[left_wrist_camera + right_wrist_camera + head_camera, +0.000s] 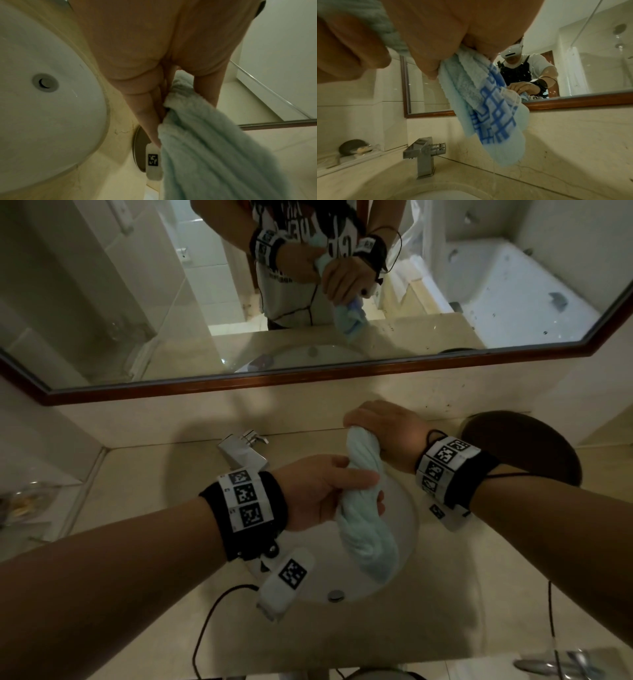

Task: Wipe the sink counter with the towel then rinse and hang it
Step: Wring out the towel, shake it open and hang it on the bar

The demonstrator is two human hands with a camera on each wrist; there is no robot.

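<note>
A pale blue towel, twisted into a rope, is held above the white sink basin. My left hand grips its middle, fingers and thumb wrapped round it. My right hand grips the upper end in a fist, farther back near the wall. In the left wrist view the towel runs out from under my fingers. In the right wrist view the towel's patterned end hangs from my right hand, and a thin stream of water falls from it.
A square chrome faucet stands behind the basin on the beige stone counter. A round dark dish sits at the back right. A wood-framed mirror runs along the wall. The drain lies near the basin's front.
</note>
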